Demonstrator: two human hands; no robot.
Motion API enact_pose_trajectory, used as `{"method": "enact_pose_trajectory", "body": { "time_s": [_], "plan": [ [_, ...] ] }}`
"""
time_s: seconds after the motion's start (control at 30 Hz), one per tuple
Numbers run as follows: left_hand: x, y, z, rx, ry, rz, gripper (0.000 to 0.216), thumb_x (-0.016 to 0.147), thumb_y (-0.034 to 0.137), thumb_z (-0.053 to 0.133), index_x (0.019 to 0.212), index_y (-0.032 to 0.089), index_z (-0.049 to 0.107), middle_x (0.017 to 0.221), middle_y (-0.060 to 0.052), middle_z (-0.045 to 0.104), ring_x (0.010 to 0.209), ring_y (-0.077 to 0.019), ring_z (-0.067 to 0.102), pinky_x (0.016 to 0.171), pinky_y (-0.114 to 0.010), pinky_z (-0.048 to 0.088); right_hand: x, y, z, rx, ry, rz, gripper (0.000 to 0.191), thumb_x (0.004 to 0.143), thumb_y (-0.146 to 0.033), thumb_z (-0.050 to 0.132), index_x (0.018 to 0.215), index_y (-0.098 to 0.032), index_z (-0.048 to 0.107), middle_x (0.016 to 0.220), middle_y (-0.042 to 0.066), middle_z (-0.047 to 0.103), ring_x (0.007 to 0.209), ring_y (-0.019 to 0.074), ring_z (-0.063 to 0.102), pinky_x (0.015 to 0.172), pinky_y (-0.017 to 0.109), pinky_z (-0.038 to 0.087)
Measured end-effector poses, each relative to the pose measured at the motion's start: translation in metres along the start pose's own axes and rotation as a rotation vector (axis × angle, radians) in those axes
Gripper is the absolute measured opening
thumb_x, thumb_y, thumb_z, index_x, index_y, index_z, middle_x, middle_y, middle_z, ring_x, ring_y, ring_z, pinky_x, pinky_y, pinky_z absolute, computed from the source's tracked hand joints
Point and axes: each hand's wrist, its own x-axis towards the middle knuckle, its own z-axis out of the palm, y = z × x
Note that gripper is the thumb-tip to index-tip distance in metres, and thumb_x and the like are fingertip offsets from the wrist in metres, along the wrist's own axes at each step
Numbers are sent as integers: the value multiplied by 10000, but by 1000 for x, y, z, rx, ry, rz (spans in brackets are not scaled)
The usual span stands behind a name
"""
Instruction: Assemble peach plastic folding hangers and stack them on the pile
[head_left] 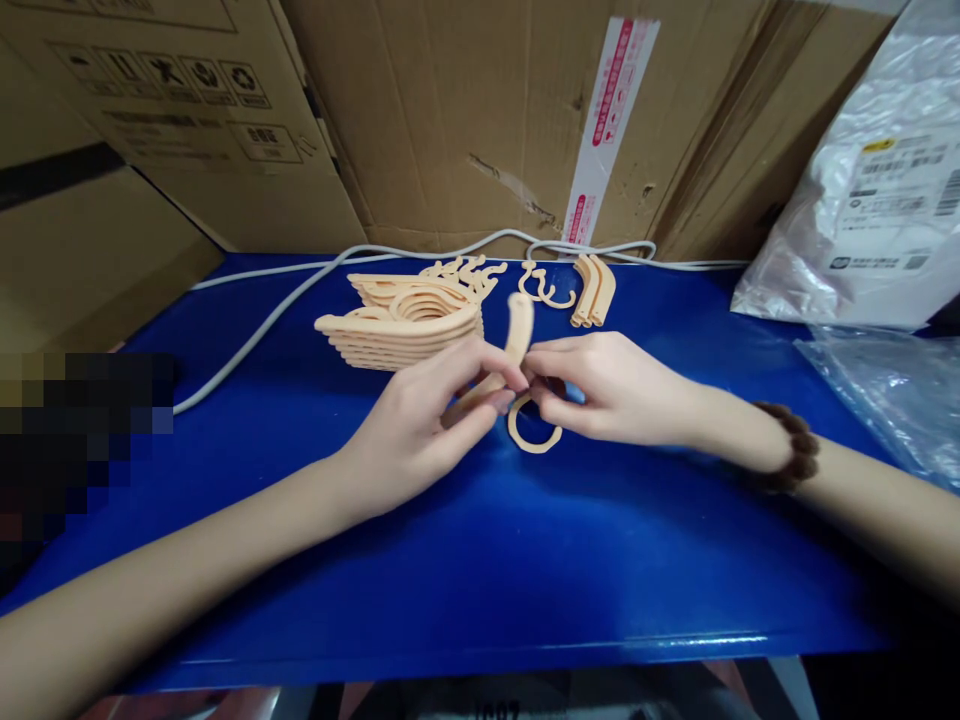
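Note:
Both hands meet above the middle of the blue table, closed on a beige plastic clothes hanger. One curved arm of the hanger (519,325) points away from me, and its round hook (534,447) curls towards me. The thumb and fingers of my left hand (427,420) pinch it from the left, with another beige arm partly visible under them. On the other side, my right hand (611,390) grips near the joint with bent fingertips. The fingers hide the joint itself. Just beyond my left hand lies a neat stack of beige hanger pieces (405,328).
Loose beige hooks (559,299) and several curved hanger arms (594,290) lie towards the back. A white cable (292,295) runs along the cardboard (465,120). At right stands a white plastic parcel (847,200), with clear plastic film (892,390) in front.

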Motion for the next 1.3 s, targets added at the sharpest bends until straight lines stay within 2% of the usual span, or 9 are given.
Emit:
{"method": "enact_pose_trajectory", "body": {
  "time_s": [0.17,0.3,0.43,0.63,0.73,0.83,0.97,1.17,1.3],
  "plan": [
    [-5,-1,2,227,-128,119,88,966,127,433,980,194,489,915,-8,630,711,-94,594,671,-208,472,1,4,-3,-459,-198,-94,161,916,-145,509,954,-132,665,921,98,673,741,197,595,649,312,380],
    [-6,-2,3,442,-14,164,37,953,210,469,977,203,442,707,52,576,510,-76,545,469,-175,356,3,-2,1,-640,-224,-156,170,903,-92,513,817,-145,650,821,99,660,747,219,584,641,336,356],
    [-4,-6,2,618,45,210,138,990,321,457,1044,195,464,652,52,620,440,-86,555,431,-182,321,4,3,-2,-662,-202,-145,156,905,-109,502,820,-150,626,811,93,646,717,210,565,633,334,338],
    [-3,-8,4,678,-48,232,268,1038,367,353,1017,191,554,611,46,646,459,-110,589,435,-217,291,-5,32,-16,-544,-26,-70,153,926,-191,479,939,-142,624,867,102,647,771,211,574,705,327,389],
    [-3,-8,7,691,-96,225,306,1054,355,329,1051,198,593,658,36,669,507,-118,610,451,-229,283,-15,39,-16,-308,124,-7,182,939,-214,473,983,-147,637,930,111,677,829,215,608,737,329,426],
    [-3,-8,9,672,-137,203,308,1058,348,330,1108,206,599,720,30,690,563,-126,634,478,-234,308,-23,34,-9,249,292,200,151,904,-285,593,940,-159,667,959,91,723,828,195,657,755,322,484],
    [-3,-10,10,602,-172,162,289,1048,318,329,1102,198,587,855,7,721,690,-134,667,561,-235,382,-26,24,6,880,312,460,274,791,-394,749,930,-157,754,805,64,746,708,171,663,712,323,522],
    [-2,-13,8,584,-175,178,189,980,287,359,938,192,518,752,8,664,603,-138,612,532,-248,357,-29,28,16,952,282,571,219,717,-439,806,747,-224,780,719,19,709,731,151,622,707,287,495],
    [-3,-14,8,601,-192,226,180,986,266,329,871,201,452,654,28,602,519,-132,551,486,-258,290,-32,31,15,1052,265,565,242,733,-401,807,861,-201,757,686,-7,679,639,119,588,666,270,479]
  ]
}}
